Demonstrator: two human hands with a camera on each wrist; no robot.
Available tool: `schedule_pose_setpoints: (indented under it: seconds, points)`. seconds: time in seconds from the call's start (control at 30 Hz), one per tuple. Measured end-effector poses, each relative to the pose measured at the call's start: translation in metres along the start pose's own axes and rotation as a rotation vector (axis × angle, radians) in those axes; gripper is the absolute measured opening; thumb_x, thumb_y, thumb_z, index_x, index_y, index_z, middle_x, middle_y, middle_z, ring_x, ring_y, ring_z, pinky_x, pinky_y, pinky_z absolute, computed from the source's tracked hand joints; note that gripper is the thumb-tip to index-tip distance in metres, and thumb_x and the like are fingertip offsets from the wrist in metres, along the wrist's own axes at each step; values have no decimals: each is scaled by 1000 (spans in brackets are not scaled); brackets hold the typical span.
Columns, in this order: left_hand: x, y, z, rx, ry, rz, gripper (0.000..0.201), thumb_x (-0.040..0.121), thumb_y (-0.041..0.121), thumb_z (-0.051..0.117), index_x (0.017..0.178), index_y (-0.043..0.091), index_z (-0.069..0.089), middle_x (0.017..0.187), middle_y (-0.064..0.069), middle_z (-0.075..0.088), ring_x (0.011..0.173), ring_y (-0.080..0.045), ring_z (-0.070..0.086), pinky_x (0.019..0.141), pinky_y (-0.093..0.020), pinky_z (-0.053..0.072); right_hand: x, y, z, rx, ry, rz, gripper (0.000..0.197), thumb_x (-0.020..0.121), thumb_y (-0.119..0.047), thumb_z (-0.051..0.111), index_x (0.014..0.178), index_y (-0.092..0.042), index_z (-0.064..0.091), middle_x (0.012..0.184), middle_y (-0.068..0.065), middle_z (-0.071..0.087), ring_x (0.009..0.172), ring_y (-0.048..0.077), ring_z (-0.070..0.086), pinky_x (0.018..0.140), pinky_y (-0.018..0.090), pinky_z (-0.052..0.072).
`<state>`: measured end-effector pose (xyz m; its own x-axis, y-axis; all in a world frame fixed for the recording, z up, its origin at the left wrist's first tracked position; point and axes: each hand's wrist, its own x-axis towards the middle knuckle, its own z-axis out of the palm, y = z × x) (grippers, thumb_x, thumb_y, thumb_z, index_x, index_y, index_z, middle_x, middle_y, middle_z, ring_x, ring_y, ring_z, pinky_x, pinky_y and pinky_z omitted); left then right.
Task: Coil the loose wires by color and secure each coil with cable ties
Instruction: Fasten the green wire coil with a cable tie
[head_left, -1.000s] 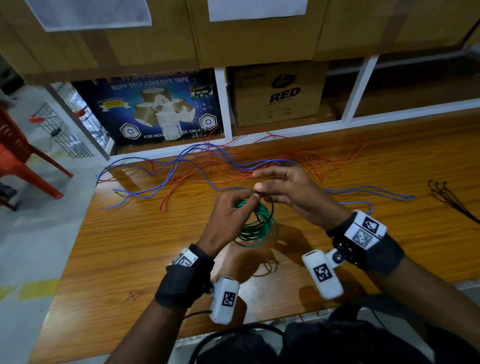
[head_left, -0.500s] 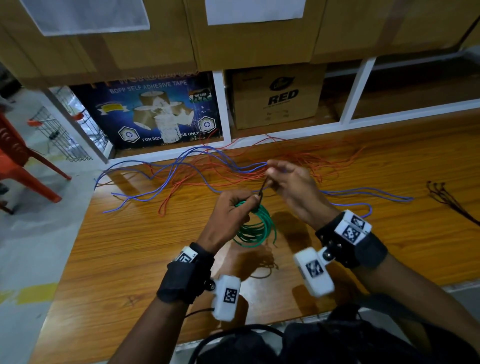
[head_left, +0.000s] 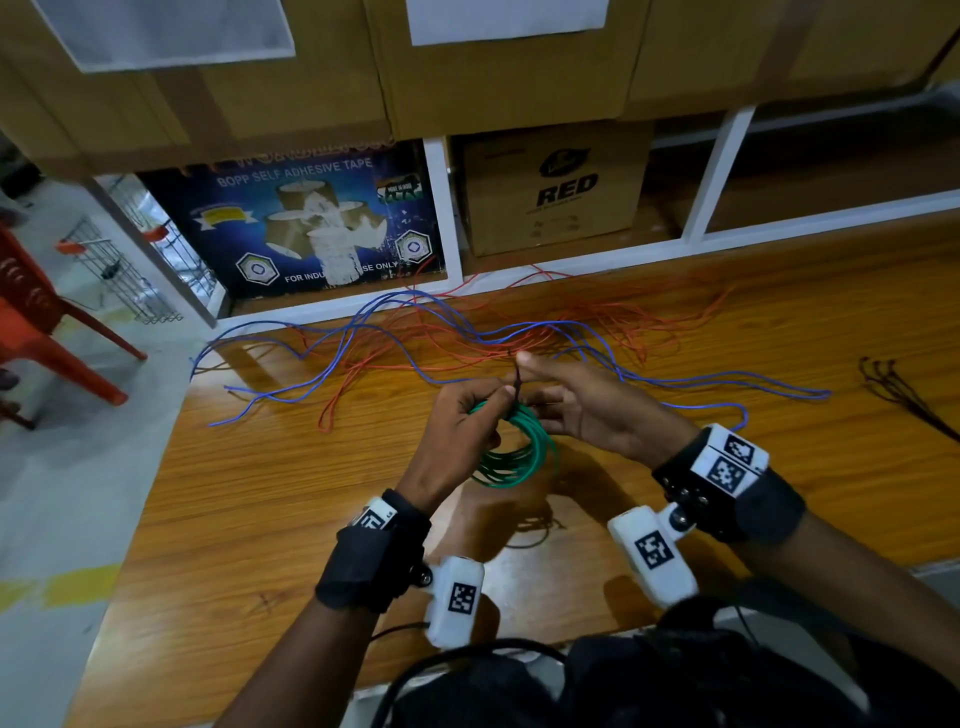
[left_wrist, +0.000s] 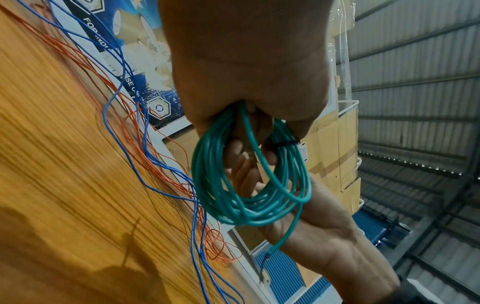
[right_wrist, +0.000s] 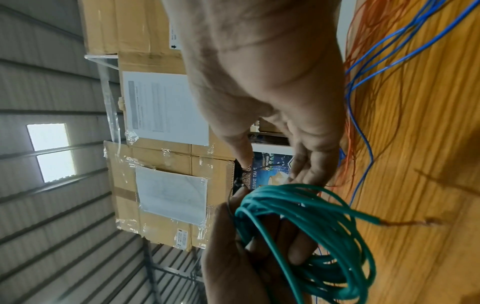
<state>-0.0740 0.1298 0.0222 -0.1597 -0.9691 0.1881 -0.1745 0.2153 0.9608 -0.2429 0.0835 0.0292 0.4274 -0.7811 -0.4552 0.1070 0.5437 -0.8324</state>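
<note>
My left hand (head_left: 501, 402) grips a green wire coil (head_left: 524, 457) just above the wooden table (head_left: 260, 519). A black cable tie (left_wrist: 283, 143) is wrapped round the coil (left_wrist: 233, 195) by my left fingers. Its thin tail (head_left: 518, 382) stands up from the coil, pinched by the fingertips of my right hand (head_left: 522, 364), index finger stretched out. The coil (right_wrist: 324, 226) hangs with one stripped end free. Loose blue wires (head_left: 363, 332) and red wires (head_left: 467, 338) lie tangled on the table behind the hands.
Spare black cable ties (head_left: 904, 395) lie at the table's right side. A white shelf frame (head_left: 441, 234) with cardboard boxes (head_left: 550, 187) runs along the back. The table's left edge drops to the floor, where a red chair (head_left: 47, 332) stands.
From fingertips meeting at the coil, my right hand drew the tie's tail up and away. The left hand kept its grip on the green coil in much the same place.
</note>
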Motion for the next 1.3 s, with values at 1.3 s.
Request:
schedule_pose_setpoints:
  seconds: [1.3]
  points:
    - [11,-7,0,-366,421,-360,51,98,11,57,56,24,31,51,6,19,41,-10,17,44,-20,15,30,6,-7,-283,429,-708,18,93,-10,74,78,-1,75,64,4,62,60,9,56,57,25,49]
